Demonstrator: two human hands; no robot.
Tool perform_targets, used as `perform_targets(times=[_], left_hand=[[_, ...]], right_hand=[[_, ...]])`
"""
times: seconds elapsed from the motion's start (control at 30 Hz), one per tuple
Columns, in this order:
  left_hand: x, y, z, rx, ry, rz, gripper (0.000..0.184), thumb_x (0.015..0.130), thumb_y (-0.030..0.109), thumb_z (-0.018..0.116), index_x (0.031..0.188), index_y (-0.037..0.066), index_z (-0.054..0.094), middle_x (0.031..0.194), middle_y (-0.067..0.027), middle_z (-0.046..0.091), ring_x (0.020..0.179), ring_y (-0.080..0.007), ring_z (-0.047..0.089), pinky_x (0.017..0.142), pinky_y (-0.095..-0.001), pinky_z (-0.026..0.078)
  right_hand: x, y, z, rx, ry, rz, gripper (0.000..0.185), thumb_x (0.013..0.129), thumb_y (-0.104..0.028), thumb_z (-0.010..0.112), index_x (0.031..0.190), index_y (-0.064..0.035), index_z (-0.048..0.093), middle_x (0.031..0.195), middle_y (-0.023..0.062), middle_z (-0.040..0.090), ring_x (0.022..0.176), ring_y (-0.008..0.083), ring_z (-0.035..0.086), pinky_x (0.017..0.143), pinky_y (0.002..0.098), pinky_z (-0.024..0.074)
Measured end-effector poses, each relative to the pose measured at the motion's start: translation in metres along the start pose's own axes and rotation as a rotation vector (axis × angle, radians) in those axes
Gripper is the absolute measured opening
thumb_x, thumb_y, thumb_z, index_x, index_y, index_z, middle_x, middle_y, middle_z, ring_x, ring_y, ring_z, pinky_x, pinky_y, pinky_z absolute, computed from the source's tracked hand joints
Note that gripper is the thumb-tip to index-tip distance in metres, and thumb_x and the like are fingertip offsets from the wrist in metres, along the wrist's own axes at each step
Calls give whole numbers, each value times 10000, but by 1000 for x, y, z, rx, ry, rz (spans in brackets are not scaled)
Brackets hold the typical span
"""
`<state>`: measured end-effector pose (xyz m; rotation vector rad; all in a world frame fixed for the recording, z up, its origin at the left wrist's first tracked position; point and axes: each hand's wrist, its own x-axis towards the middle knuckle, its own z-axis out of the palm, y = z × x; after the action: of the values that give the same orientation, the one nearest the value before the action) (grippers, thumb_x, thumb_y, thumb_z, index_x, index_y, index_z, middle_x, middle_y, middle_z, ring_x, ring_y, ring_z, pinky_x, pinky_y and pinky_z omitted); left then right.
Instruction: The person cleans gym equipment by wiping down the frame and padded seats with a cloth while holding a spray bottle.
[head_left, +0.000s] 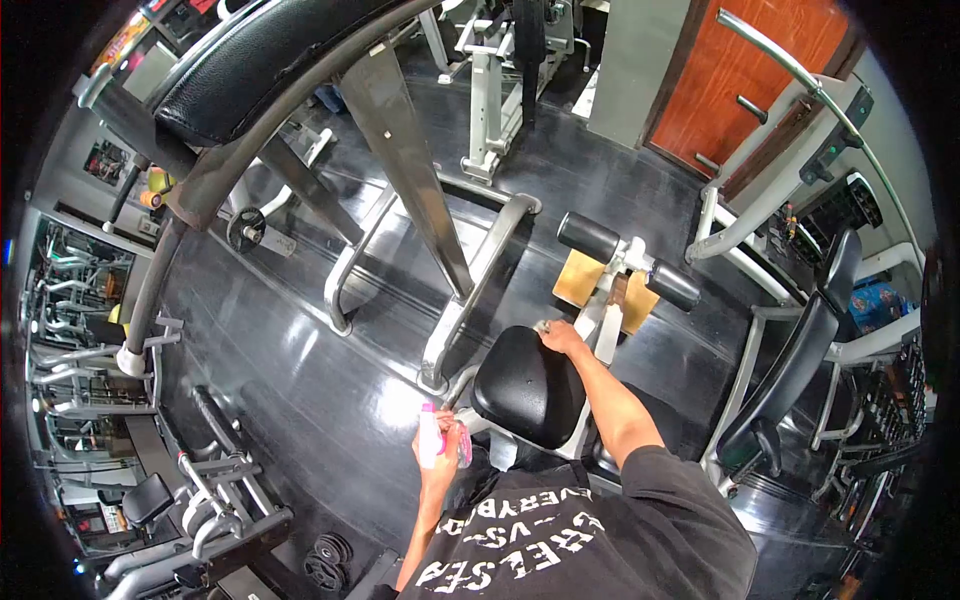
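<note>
My left hand is wrapped around a spray bottle with a white and pink top, held upright beside the seat. My right hand presses at the far edge of a black padded seat. A small greyish bit, perhaps a cloth, shows by its fingertips; most of it is hidden under the hand. Beyond the seat, a machine frame carries two black foam rollers, with yellowish boards below them.
A large black pad on a grey frame looms at upper left. Steel floor tubes run ahead of the seat. At right stands another bench with a black backrest. Weight plates lie at lower left. An orange-brown door is at the back.
</note>
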<state>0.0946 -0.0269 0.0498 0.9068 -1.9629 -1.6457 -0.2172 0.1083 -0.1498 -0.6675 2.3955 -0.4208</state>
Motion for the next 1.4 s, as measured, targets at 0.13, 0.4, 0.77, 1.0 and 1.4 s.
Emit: perform_targets(times=[0.13,0.4,0.77,1.0,1.4], left_hand=[[-4,1,-1,-61,33,-37,175,849,34,632,1004,-38,595,829,-92,657,772,-151,634,720,-299,502],[-11,4,-4,-27,-13,-18,145,844,10,624,980,-35,601,859,-93,640,777,-156,619,730,-302,496],[-7,-23,-42,-197,-107,41,67,838,24,647,815,-8,593,923,-112,624,847,-202,611,797,-347,487],[-9,-8,-78,-216,-234,18,65,855,33,639,816,-1,600,938,-104,621,811,-158,606,741,-311,493],[-16,-20,-108,-197,-431,79,75,856,56,648,898,2,615,930,-76,643,786,-124,606,727,-277,489]], right_hand=[[3,-9,-15,6,-185,40,378,874,-273,486,1185,-99,612,1197,172,615,1121,340,578,962,440,463],[-68,-53,-20,-192,153,-36,251,840,-145,506,1012,-133,689,978,173,683,1019,386,604,816,475,539],[-170,-153,9,-364,341,-114,309,844,-142,522,1116,-48,633,1046,181,638,1042,354,570,768,450,531],[-203,-179,41,-413,415,17,416,864,-131,514,1277,-80,530,1266,187,537,1141,348,520,853,469,499],[-254,-192,78,-302,671,28,495,761,-40,583,1246,-136,571,1254,127,544,1031,354,550,782,442,512]])
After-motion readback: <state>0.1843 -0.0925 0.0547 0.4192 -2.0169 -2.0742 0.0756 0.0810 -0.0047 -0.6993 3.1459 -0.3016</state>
